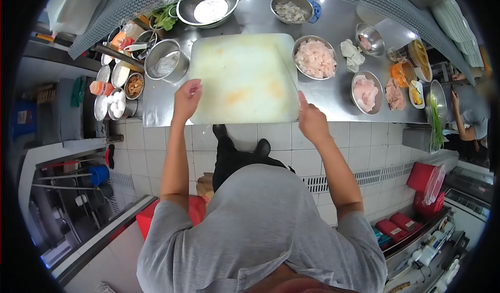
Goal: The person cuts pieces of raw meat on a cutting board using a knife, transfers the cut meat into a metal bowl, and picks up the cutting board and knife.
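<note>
A large white cutting board [239, 74] with faint orange stains lies on the steel counter in front of me. My right hand [312, 122] is closed at the board's lower right corner, its index finger stretched forward. From it a knife [287, 70] runs up along the board's right side; the hand covers its handle. At the board's left edge my left hand [187, 99] hovers with loosely curled fingers, and nothing shows in it. Beyond my right hand stands a steel bowl of pale, cut raw meat [315, 59]. Larger pale meat pieces [365, 93] fill a bowl farther right.
A steel pot [166, 61] stands left of the board, near a colander [208, 9] and a bowl of greyish pieces [289, 9] behind. A crumpled white cloth [352, 55] lies right. Eggs [116, 104] sit far left. Another person's arm [459, 113] shows at far right.
</note>
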### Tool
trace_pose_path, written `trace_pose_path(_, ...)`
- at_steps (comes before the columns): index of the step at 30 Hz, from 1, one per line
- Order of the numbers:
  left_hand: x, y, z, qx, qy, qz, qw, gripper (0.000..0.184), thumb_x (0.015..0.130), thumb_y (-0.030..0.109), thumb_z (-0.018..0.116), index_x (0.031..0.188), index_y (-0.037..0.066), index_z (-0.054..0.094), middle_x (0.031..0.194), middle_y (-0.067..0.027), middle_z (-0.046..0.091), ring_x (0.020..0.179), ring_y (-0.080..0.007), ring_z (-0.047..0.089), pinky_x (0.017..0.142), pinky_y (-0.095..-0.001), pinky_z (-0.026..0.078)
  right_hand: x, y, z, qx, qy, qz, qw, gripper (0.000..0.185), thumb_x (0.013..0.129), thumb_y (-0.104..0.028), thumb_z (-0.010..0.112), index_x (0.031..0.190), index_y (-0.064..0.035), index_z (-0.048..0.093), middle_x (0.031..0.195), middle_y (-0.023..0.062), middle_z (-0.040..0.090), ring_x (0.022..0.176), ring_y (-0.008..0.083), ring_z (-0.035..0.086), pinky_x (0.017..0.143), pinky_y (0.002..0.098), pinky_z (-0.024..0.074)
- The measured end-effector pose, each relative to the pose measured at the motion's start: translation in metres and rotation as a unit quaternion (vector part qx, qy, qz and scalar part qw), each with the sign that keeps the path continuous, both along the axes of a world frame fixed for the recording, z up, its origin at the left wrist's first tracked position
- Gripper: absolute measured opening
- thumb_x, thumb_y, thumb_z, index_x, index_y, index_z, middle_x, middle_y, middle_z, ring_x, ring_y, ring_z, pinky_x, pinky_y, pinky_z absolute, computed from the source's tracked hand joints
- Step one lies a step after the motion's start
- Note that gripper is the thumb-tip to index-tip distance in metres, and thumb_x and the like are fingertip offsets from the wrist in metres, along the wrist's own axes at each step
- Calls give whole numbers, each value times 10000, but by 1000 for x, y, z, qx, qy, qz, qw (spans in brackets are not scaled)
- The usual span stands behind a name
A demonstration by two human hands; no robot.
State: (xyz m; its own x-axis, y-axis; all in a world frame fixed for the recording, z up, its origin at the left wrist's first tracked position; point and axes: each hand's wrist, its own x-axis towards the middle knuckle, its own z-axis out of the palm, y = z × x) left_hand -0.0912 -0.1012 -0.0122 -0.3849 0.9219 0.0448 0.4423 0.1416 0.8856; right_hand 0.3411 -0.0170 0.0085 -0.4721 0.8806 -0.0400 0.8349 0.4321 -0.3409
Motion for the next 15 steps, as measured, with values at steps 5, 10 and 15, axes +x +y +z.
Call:
trace_pose_path(5, -17, -55, -12, -43, -11, 66, 997, 296, 981, 85, 686, 1256, -27, 690, 1061, -111, 762, 933, -155, 713, 802, -288, 580, -28, 0, 24, -57, -19, 182, 981, 647, 942, -76, 584, 1576, -82, 455, 866, 224, 683, 753, 412, 693, 738, 524, 579)
trace_pose_path(10, -11, -73, -8, -25, -43, 99, 994, 287, 986, 91, 688, 1245, -31, 694, 1045, -90, 760, 907, -136, 700, 813, -280, 568, -79, 90, -3, 19, -5, 124, 992, 687, 903, -44, 560, 1578, -85, 443, 900, 230, 697, 782, 413, 703, 712, 513, 581)
trace_pose_path(15, -21, -85, 1, -31, -26, 120, 992, 281, 987, 97, 691, 1237, -30, 700, 1014, -83, 761, 899, -129, 698, 811, -280, 564, -106, 78, 0, 24, -38, 262, 964, 715, 882, -22, 553, 1583, -97, 435, 948, 219, 694, 781, 398, 701, 718, 500, 584)
